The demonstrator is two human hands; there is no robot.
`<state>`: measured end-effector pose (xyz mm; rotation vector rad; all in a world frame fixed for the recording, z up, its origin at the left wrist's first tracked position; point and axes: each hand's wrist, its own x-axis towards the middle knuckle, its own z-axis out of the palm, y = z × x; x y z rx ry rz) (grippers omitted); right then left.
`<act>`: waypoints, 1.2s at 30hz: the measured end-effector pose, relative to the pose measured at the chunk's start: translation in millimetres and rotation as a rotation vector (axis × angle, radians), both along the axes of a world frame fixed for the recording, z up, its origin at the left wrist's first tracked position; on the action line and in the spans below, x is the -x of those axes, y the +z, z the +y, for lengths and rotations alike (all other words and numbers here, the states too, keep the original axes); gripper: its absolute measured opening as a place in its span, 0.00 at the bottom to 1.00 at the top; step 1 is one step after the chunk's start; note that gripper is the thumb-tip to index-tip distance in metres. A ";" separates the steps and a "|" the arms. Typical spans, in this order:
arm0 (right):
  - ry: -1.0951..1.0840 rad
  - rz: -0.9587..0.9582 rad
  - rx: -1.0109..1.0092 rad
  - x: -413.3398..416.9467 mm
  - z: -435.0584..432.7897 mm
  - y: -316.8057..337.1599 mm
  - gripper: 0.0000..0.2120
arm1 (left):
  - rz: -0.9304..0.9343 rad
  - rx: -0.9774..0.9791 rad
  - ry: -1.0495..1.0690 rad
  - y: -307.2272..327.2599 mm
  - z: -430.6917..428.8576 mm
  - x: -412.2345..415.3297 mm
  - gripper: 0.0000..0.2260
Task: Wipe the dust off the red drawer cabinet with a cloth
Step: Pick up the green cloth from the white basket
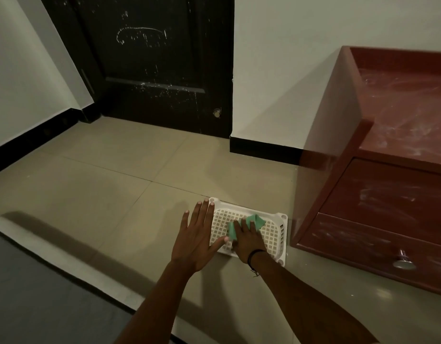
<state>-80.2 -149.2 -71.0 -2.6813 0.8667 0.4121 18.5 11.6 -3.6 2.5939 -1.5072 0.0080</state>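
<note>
The red drawer cabinet (378,170) stands on the tiled floor (102,175) at the right, against the wall, and its top and drawer fronts carry pale streaks of dust. Its long side runs away from the person, and the lower drawer with the metal knob (403,261) is the part nearest to the hands. Left of it, just beside its near corner, a white perforated basket (276,234) lies on the floor.

On this basket is the green cloth (257,220), and the right hand (248,240) is pressed down on it with fingers bent over the fabric (whether they have closed into a real grip I cannot tell). The left hand (198,240) is spread flat and empty at the left edge of the basket, probably steadying it.

So the cabinet lies to the right of the cloth, and the right hand is the nearer one. I judge the coming move as a lift and a short sweep rightward; the floor between is free, and only the basket rim and the cabinet's corner need care.
</note>
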 end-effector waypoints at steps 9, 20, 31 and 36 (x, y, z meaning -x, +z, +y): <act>-0.020 -0.156 0.017 0.8 -18.6 27.6 0.28 | -0.035 0.074 0.002 17.3 -8.0 3.1 0.40; -0.362 -0.390 -0.233 25.2 -27.7 107.9 0.14 | -0.021 0.214 0.031 57.7 -39.1 28.0 0.35; -0.541 -0.426 -0.502 83.5 -36.2 181.9 0.20 | 0.092 0.393 -0.058 130.8 -82.6 52.2 0.37; -0.434 -0.545 -0.328 113.8 -26.4 226.7 0.18 | 0.069 0.523 -0.175 210.7 -120.3 64.1 0.36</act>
